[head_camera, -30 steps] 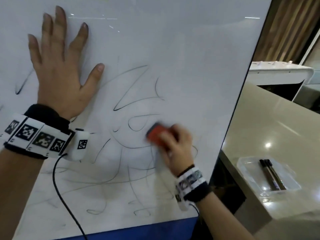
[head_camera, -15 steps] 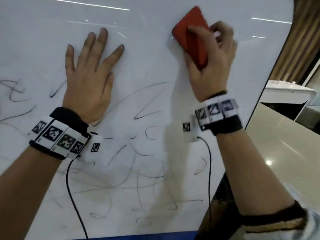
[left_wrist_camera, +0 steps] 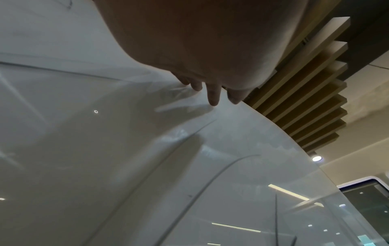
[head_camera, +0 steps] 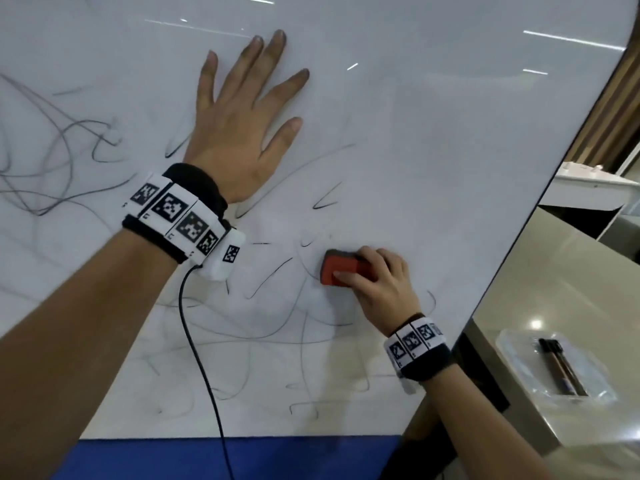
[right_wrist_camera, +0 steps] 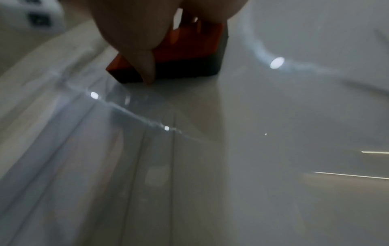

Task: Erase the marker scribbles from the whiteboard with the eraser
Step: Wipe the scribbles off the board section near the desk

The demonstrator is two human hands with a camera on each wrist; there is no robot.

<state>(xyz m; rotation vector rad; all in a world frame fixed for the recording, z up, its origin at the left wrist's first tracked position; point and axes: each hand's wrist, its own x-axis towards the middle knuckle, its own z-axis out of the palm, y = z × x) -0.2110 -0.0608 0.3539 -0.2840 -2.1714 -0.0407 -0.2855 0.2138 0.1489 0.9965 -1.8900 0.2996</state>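
On the whiteboard (head_camera: 433,140), low and right of middle: red eraser (head_camera: 341,269) with dark felt pressed flat to the surface, pinched by the right hand (head_camera: 377,289) (thumb along the near edge, fingers curled over the back). Black scribbles (head_camera: 242,327) left of and below it, more at far left. Higher up, left hand (head_camera: 239,133) spread flat on the board. Off right, on the counter (head_camera: 571,289), a clear tray (head_camera: 519,358) holding markers (head_camera: 561,365).
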